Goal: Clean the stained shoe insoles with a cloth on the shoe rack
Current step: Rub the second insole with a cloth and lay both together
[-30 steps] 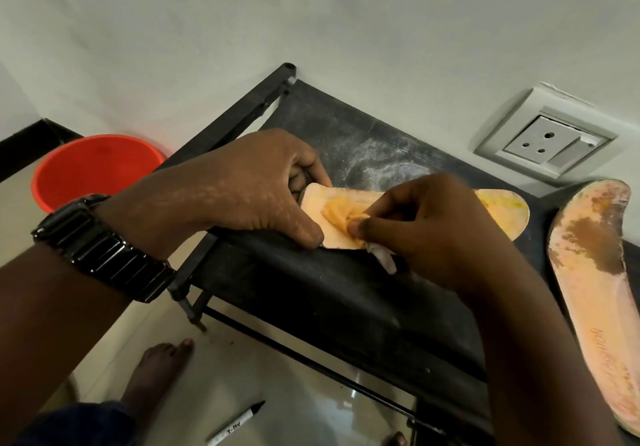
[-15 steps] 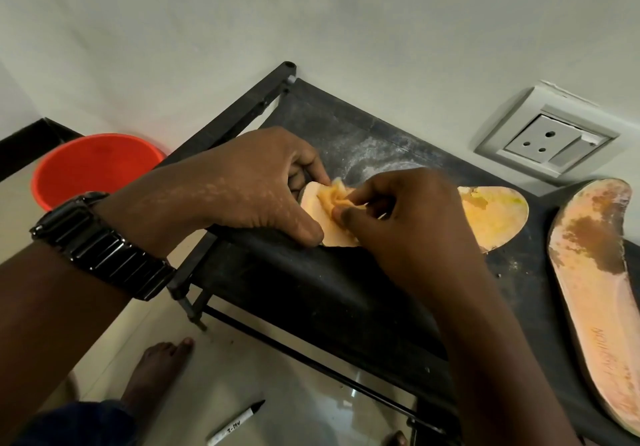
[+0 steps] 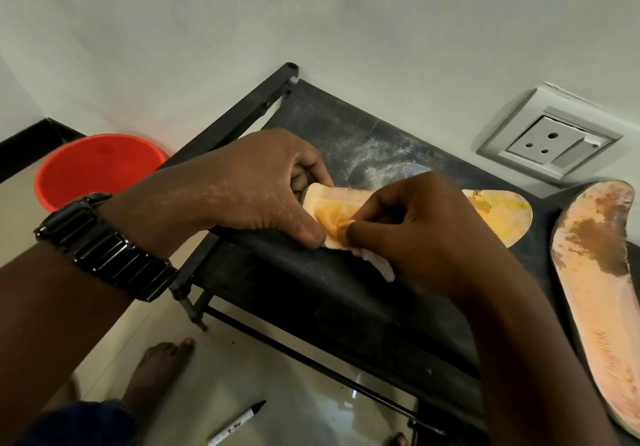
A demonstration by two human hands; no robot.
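An orange insole (image 3: 498, 213) with a yellow-brown stain lies across the black shoe rack (image 3: 311, 289). My left hand (image 3: 249, 182) pins its heel end down with thumb and fingers. My right hand (image 3: 412, 223) presses a bunched, yellow-stained cloth (image 3: 337, 220) onto the heel part; a white tail of the cloth hangs below the hand. A second insole (image 3: 599, 279), with brown stains, lies at the rack's right end, apart from both hands.
A red bucket (image 3: 93, 165) stands on the floor left of the rack. A wall socket (image 3: 547, 144) sits above the rack's right part. A marker pen (image 3: 239, 425) and my bare foot (image 3: 156, 373) are on the tiled floor below.
My right hand has slid the cloth toward the insole's near edge, after first rubbing left toward the heel. More of the insole's toe end shows. My left hand has stayed in place.
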